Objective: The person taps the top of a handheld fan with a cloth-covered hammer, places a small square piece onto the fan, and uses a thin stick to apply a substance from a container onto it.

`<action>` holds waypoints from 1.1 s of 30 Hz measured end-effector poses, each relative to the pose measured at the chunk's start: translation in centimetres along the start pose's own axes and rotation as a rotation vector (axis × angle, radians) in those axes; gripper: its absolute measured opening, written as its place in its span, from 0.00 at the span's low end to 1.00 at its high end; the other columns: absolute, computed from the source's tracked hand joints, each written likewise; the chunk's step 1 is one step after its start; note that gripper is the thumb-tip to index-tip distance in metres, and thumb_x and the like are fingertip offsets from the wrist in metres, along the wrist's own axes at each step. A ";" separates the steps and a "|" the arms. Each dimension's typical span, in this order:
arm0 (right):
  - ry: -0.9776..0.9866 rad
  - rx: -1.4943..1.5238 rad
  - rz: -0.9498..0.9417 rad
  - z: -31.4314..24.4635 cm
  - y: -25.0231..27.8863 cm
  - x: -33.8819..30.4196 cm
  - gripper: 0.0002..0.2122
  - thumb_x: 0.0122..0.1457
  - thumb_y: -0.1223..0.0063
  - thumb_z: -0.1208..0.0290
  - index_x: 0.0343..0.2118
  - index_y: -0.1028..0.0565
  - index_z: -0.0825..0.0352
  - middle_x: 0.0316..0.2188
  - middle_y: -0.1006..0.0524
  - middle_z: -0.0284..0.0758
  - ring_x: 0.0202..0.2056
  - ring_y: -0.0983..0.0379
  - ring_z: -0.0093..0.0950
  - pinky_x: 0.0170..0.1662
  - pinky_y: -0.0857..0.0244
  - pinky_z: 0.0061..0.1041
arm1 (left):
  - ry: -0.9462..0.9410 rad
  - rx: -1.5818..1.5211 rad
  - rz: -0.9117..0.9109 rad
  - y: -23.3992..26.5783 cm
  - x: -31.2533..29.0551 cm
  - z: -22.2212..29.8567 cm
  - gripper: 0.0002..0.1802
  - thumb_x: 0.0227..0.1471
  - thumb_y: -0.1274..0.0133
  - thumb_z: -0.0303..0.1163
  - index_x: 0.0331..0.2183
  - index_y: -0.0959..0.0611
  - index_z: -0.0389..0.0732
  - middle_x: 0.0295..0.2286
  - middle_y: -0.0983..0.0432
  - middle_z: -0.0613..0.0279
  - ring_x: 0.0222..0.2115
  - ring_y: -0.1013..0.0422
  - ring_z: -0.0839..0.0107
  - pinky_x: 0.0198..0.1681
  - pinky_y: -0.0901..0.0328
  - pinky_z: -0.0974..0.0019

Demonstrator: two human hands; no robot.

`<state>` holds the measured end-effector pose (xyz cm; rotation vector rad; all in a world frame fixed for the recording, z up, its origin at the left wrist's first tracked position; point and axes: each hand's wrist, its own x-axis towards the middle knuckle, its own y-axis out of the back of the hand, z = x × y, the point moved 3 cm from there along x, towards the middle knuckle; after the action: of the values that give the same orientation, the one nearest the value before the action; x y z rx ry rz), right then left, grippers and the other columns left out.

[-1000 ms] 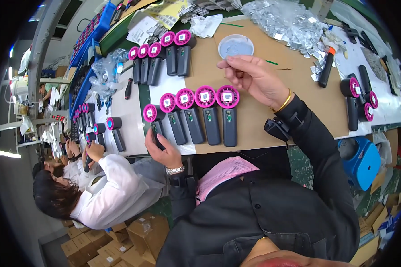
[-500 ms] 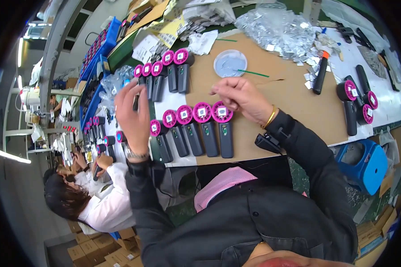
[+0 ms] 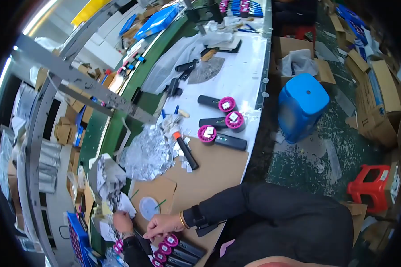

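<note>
My left hand point(image 3: 123, 222) is beside a crumpled white paper point(image 3: 127, 205) and small silvery pieces; its fingers are too unclear to read. My right hand point(image 3: 165, 225) has thumb and fingers pinched together, over the near end of a row of black-handled devices with magenta round heads point(image 3: 170, 240). Whatever is in that pinch is too small to make out. Just beyond it stands a round, pale dish point(image 3: 149, 208) with a green stick point(image 3: 161, 204) across its rim. More magenta heads point(image 3: 118, 246) show beside my left wrist, partly hidden.
A clear plastic bag point(image 3: 148, 151) of silvery pieces lies beyond the dish, near an orange-and-black tool point(image 3: 185, 151). Three more magenta-headed devices point(image 3: 226, 104) lie along the table's right side. A blue stool point(image 3: 304, 107) and a red stool point(image 3: 370, 187) stand on the floor.
The view has swung right, shifting the table down and left in the picture. My left hand has moved from above the devices to beside the white paper; my right hand stays pinched.
</note>
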<state>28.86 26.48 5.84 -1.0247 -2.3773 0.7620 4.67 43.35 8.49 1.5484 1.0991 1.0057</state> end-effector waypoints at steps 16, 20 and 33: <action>0.567 -0.097 0.176 -4.4 1.4 -0.4 0.21 0.72 0.39 0.63 0.64 0.23 0.67 0.38 0.16 0.29 0.30 0.21 0.18 0.34 0.24 0.19 | -0.284 -0.296 0.423 15.6 -11.4 13.8 0.11 0.60 0.44 0.18 0.45 0.17 0.30 0.40 0.17 0.44 0.40 0.20 0.45 0.45 0.28 0.51; 0.490 -0.118 0.155 -4.1 1.5 -0.9 0.20 0.73 0.40 0.65 0.63 0.22 0.67 0.40 0.16 0.31 0.38 0.19 0.18 0.38 0.22 0.20 | -0.097 -0.515 0.278 16.6 -15.1 16.0 0.26 0.71 0.42 0.41 0.63 0.20 0.37 0.53 0.20 0.38 0.54 0.23 0.50 0.61 0.33 0.48; 0.141 0.279 -0.041 -3.9 2.3 -1.4 0.12 0.72 0.40 0.65 0.51 0.16 0.65 0.40 0.16 0.28 0.43 0.20 0.20 0.49 0.24 0.25 | -0.298 -0.325 0.636 13.7 -14.3 18.7 0.18 0.73 0.48 0.37 0.50 0.19 0.29 0.43 0.19 0.39 0.45 0.24 0.40 0.52 0.30 0.45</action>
<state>33.21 27.98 7.08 -0.8804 -2.0943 0.9420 21.23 23.33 16.65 1.7345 0.2085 1.2398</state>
